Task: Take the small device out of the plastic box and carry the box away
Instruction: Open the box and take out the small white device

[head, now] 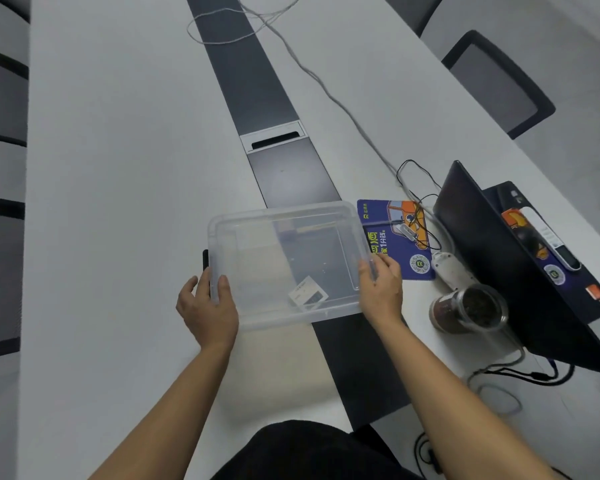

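Observation:
A clear plastic box [257, 216] sits over the dark centre strip of the white table, and both of my hands hold it. My left hand [208, 310] grips its left wall, thumb inside the rim. My right hand [381, 289] grips its right wall. A small white and dark card or label [308, 293] shows at the box's near right corner; whether it lies inside or is stuck on, I cannot tell. A small black device [205, 259] lies on the table just outside the left wall, partly hidden by the box and my fingers.
A blue printed mouse pad [392, 237] with a small silver dongle lies right of the box. Beyond it are a white power strip [452, 268], a glass jar with dark contents [468, 308], an open dark laptop [499, 258] and loose cables. Chairs stand along both sides.

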